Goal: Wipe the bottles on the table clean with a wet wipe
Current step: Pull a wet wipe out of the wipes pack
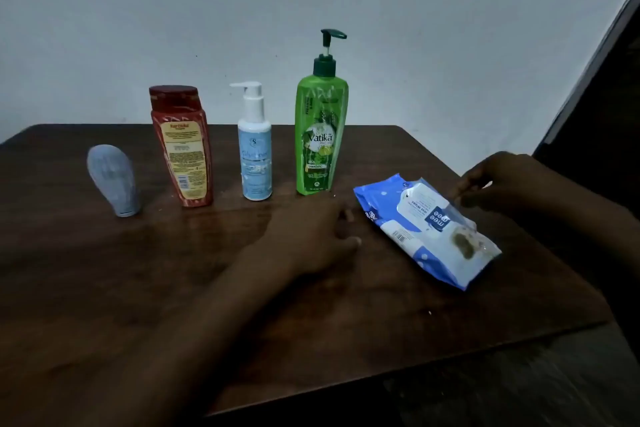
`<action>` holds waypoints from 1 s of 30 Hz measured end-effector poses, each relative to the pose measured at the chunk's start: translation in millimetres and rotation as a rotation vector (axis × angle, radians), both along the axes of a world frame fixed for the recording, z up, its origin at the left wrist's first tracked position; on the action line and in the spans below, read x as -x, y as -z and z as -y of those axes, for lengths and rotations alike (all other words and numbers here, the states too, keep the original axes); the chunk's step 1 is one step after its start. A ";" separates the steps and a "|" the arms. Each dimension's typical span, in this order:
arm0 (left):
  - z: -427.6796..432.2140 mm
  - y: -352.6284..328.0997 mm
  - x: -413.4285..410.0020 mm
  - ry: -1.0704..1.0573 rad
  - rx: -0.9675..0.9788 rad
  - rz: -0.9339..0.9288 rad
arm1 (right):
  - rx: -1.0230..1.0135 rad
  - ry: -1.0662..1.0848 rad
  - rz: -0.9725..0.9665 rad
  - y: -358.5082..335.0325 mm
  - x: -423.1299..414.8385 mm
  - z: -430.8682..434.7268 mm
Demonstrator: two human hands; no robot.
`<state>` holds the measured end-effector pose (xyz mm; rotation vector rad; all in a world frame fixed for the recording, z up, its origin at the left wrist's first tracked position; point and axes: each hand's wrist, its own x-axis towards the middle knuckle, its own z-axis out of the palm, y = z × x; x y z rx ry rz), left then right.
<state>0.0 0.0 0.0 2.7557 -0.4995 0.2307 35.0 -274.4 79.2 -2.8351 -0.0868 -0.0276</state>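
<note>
Two hands — left hand (311, 236) palm-down over table (104, 270), right hand (498, 180) pinching wipes pack (415, 229)

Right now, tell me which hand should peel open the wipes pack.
Right. The right hand seems to pinch the clear flap of the wipes pack; the left hand rests beside it.

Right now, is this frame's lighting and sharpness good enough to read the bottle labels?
Head view: dim and underexposed; the green pump bottle reads Vatika, small print on the red bottle blurs; wipes pack print stays legible; the table far edge bows slightly, wide-angle.
</note>
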 end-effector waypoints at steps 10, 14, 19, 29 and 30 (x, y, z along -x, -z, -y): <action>63.1 -6.0 -28.9 0.128 0.127 0.059 | 0.177 -0.046 -0.097 25.5 -15.8 2.6; 69.7 5.1 -36.7 0.102 0.099 -0.040 | 0.120 -0.068 -0.168 26.1 -20.8 6.5; 72.1 14.8 -36.4 0.076 0.207 -0.082 | 0.038 -0.076 -0.268 29.1 -25.9 5.6; 72.0 18.2 -34.8 0.091 0.269 -0.127 | 0.197 -0.076 -0.244 35.2 -31.0 -10.9; 71.6 17.8 -34.8 0.095 0.280 -0.133 | 0.171 -0.073 -0.233 34.6 -31.0 -10.6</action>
